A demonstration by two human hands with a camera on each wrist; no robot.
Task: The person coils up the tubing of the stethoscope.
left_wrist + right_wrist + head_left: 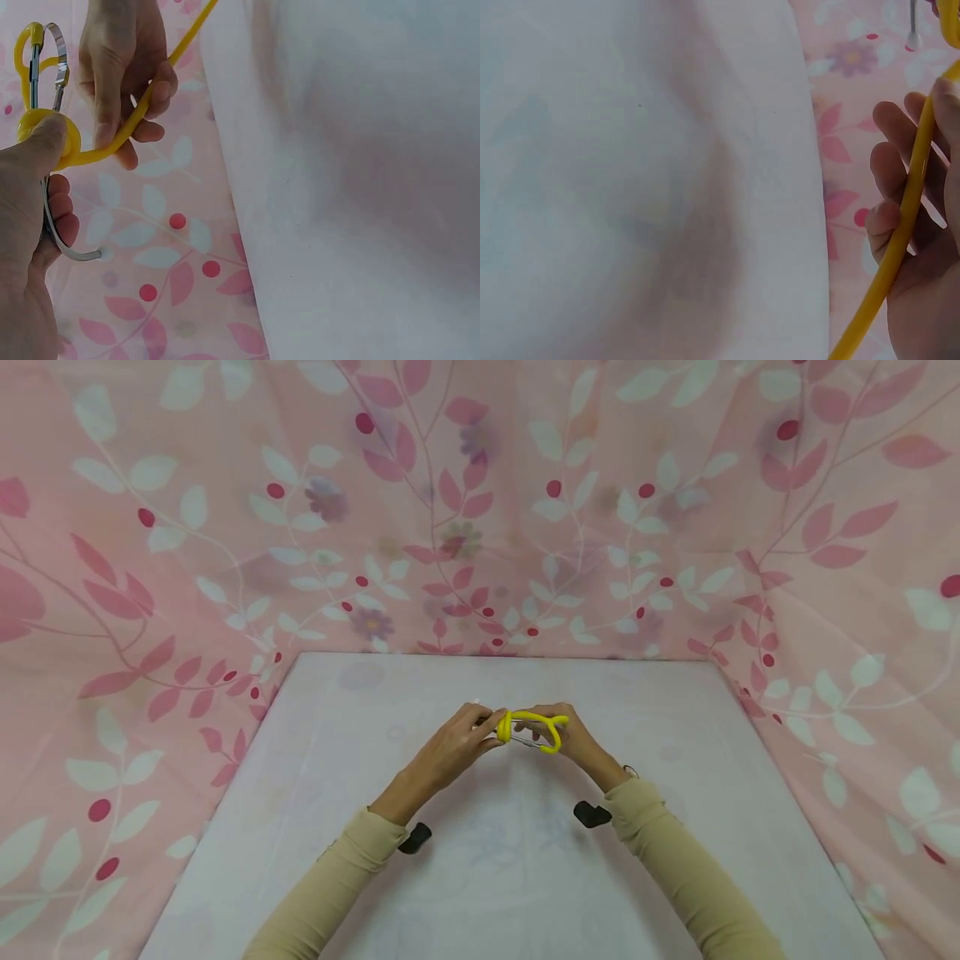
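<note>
A stethoscope with yellow tubing (505,727) is held up above the white table, its tubing wound in a coil around the metal ear tubes (34,79). My left hand (456,747) pinches the coil, thumb on top in the left wrist view, with one curved ear tube and its pale tip (100,254) sticking out below. My right hand (576,737) holds the loose run of tubing (907,210), which crosses its palm and curled fingers in the right wrist view. A yellow loop lies at the other end of the metal part. I cannot make out the chest piece.
The white table (510,877) lies under both hands. Pink leaf-patterned cloth (480,510) hangs behind it and along both sides. Dark wrist-camera pieces (592,814) stick out near both cuffs.
</note>
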